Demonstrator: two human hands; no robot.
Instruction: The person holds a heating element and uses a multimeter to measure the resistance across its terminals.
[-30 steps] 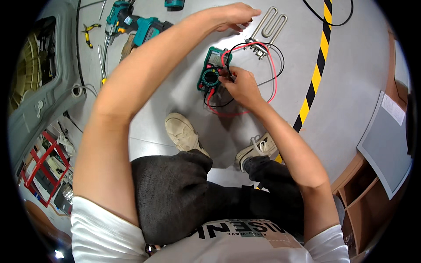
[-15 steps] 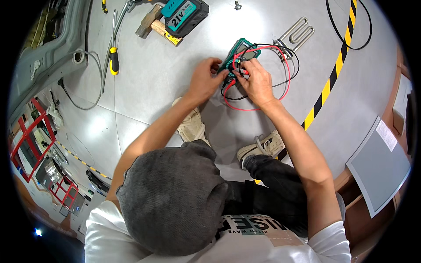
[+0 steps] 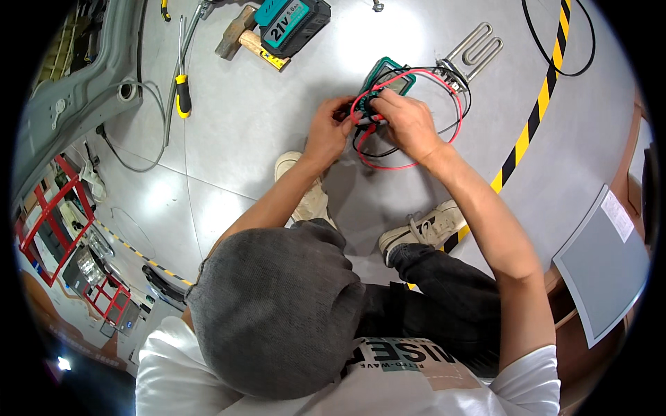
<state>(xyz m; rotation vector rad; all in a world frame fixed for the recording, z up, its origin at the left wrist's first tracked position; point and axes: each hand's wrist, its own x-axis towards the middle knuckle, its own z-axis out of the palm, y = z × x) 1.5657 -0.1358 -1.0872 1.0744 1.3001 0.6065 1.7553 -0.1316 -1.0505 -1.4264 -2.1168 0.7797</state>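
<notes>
"Head view, looking down: where are the person's hands?"

"Both are together near the upper middle, at a green-edged multimeter [image 3: 400, 83] just ahead of the shoes [image 3: 310, 199]. It is at the grey floor [image 3: 243, 132], its screen end pointing away and slightly right. I can't tell whether its near end is lifted."

"What is the left hand doing?"

"The left hand [image 3: 329, 133] is at the meter's near left side, thumb and fingers curled with a small gap between them. Whether that grip has hold of the casing, I cannot tell."

"And the right?"

"The right hand [image 3: 406, 119] comes in from the other side, fingers bent closely over the dial area. They hide what is under them, so I can't tell whether this grip is pinching anything."

"Any wires?"

"Yes, a red lead [image 3: 460, 114] and a black lead [image 3: 470, 104] loop out to the right, passing around the right hand in the picture. The loop overlaps the near end of a looped metal rod part [image 3: 473, 57], which lies to the right of the meter."

"What else lies around?"

"Up and to the left, a hammer [image 3: 233, 39] lies just beside a black and teal battery pack [image 3: 295, 26]. Farther left is a yellow and black screwdriver [image 3: 183, 98]. On the right, yellow and black striped tape [image 3: 531, 128] runs diagonally along the floor."
</notes>
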